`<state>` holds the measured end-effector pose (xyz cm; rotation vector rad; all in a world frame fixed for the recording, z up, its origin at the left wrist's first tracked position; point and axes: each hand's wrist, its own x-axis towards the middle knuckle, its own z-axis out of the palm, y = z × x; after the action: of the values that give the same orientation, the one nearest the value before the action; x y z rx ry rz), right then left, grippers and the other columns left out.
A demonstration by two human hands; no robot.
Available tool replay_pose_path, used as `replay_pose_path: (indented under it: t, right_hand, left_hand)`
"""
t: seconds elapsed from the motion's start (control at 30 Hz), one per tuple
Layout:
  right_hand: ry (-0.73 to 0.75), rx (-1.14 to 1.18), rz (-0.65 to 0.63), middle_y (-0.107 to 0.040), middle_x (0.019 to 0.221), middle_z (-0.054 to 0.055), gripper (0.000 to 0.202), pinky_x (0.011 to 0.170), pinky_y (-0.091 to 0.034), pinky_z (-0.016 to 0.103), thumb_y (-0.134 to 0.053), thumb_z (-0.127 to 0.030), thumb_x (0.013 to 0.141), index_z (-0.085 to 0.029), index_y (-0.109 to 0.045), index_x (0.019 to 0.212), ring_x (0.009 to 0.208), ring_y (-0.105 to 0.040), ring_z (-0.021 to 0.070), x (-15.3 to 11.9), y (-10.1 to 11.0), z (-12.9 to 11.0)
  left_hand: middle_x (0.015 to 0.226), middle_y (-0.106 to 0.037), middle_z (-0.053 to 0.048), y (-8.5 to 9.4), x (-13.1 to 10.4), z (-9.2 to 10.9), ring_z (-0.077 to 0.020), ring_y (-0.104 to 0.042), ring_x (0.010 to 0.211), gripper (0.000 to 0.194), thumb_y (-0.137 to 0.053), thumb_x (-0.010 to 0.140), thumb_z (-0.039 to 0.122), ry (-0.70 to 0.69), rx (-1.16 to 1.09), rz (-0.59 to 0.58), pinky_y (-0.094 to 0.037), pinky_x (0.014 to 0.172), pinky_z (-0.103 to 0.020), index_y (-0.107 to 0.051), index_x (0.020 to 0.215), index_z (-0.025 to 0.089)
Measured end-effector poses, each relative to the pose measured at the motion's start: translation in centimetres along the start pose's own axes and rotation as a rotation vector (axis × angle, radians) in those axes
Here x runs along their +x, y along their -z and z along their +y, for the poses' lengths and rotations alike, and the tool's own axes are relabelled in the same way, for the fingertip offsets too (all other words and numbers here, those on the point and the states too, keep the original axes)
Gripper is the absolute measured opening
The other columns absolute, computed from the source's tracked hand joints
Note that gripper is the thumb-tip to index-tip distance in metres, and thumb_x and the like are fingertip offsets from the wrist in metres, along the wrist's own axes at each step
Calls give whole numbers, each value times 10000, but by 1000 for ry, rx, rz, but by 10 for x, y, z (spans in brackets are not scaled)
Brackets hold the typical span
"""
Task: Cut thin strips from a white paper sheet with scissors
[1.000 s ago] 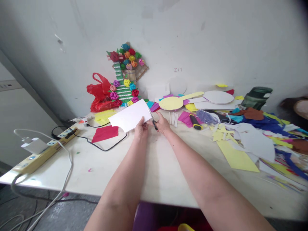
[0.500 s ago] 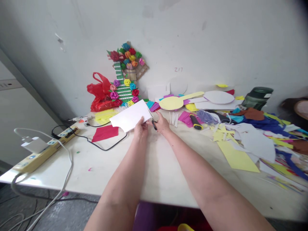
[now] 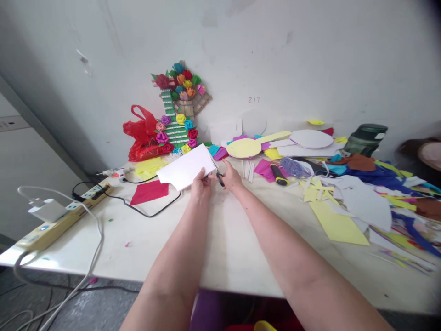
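Observation:
My left hand (image 3: 201, 184) grips the lower right part of a white sheet (image 3: 186, 169), its thumb on top. The sheet is held above the table, and its lower left edge has a curved notch. Just to the right, my right hand (image 3: 231, 177) is closed on a pair of black-handled scissors (image 3: 219, 178). The blades point up and to the left, along the sheet's right edge. A red piece (image 3: 150, 192) lies on the table left of the sheet.
A power strip (image 3: 65, 217) with cables lies left. Behind stand a red bag (image 3: 142, 133) and a flower-decorated guitar shape (image 3: 176, 131). A yellow-black cutter (image 3: 279, 174), paper scraps (image 3: 365, 197) and a dark green bottle (image 3: 365, 140) are on the right.
The view has shifted slightly. Both hands stay at the sheet's right side, with the scissors still along its edge; little else differs.

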<state>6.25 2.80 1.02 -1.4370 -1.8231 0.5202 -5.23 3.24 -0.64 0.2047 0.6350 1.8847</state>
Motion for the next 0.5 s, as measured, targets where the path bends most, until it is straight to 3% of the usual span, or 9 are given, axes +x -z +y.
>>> replay_pose_path:
  t: [0.5]
  right_hand:
    - [-39,22,-31,-656,891,50,739,691,-451,279,-572,-450,718,-213,-262,1345,763,-623,185,2,8,1]
  left_hand:
    - [660,-606,-6,0,-9,-4,-93,-578,506,177,-559,692,15,21,12,-81,-504,503,-185,-552,827,130]
